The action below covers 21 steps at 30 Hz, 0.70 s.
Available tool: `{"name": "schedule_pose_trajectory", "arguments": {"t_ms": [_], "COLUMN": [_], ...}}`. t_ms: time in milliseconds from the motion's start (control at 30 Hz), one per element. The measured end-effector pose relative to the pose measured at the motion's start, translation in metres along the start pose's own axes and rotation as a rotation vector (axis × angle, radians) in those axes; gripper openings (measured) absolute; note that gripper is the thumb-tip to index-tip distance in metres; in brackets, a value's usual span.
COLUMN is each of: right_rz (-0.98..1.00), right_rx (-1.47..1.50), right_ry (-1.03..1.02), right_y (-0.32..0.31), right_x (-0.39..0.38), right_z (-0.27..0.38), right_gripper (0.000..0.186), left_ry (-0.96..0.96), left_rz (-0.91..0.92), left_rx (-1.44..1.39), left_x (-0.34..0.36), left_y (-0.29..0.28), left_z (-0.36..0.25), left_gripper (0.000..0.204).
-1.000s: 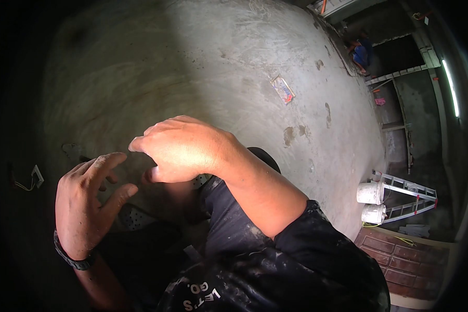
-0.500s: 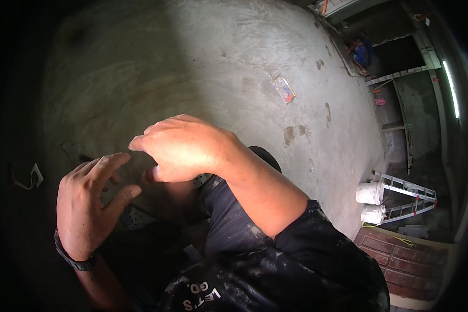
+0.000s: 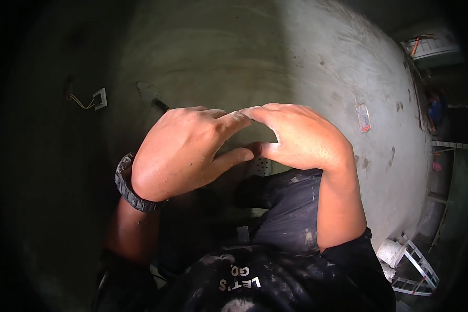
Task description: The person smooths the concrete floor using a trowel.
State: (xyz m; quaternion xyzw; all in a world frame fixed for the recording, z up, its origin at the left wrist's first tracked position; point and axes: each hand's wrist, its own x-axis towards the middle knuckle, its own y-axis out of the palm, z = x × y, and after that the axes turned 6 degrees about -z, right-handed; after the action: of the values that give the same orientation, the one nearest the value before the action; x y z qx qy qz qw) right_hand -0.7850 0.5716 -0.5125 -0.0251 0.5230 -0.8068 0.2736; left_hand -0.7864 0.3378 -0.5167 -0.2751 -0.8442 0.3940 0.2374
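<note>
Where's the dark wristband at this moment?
In the head view, the dark wristband is left of centre, around the person's left wrist, between the left hand and the left forearm.

We observe both hands raised with backs toward us, fingers curved and thumbs spread, together framing an open gap. Left of that gap, we see the left hand (image 3: 179,151) angled inward, its forearm (image 3: 132,229) below. Right of it, the right hand (image 3: 307,132) bends inward at the wrist (image 3: 339,158) over a nearly upright forearm (image 3: 340,208). Index fingertips and thumb tips lie close across the gap; we cannot confirm contact.
</note>
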Motion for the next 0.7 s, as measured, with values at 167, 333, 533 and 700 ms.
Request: {"name": "schedule_pose_trajectory", "arguments": {"t_ms": [167, 333, 533, 700], "right_rz": [-0.032, 0.004, -0.002, -0.002], "right_rx": [0.012, -0.002, 0.015, 0.004], "right_ry": [-0.023, -0.068, -0.048, -0.028], "right_y": [0.002, 0.007, 0.001, -0.001], "right_x": [-0.001, 0.0, 0.0, -0.003], "right_z": [-0.001, -0.006, 0.002, 0.004], "right_gripper": [0.053, 0.058, 0.045, 0.04], "left_ry": [-0.007, -0.027, -0.118, -0.102], "left_rz": [0.004, -0.004, 0.003, -0.018], "left_rx": [-0.025, 0.028, 0.004, 0.014], "left_x": [-0.001, -0.002, 0.001, -0.002], "left_y": [-0.003, -0.002, -0.004, -0.001], "left_z": [0.0, -0.003, -0.014, -0.012], "left_gripper": [0.044, 0.043, 0.045, 0.047]}}
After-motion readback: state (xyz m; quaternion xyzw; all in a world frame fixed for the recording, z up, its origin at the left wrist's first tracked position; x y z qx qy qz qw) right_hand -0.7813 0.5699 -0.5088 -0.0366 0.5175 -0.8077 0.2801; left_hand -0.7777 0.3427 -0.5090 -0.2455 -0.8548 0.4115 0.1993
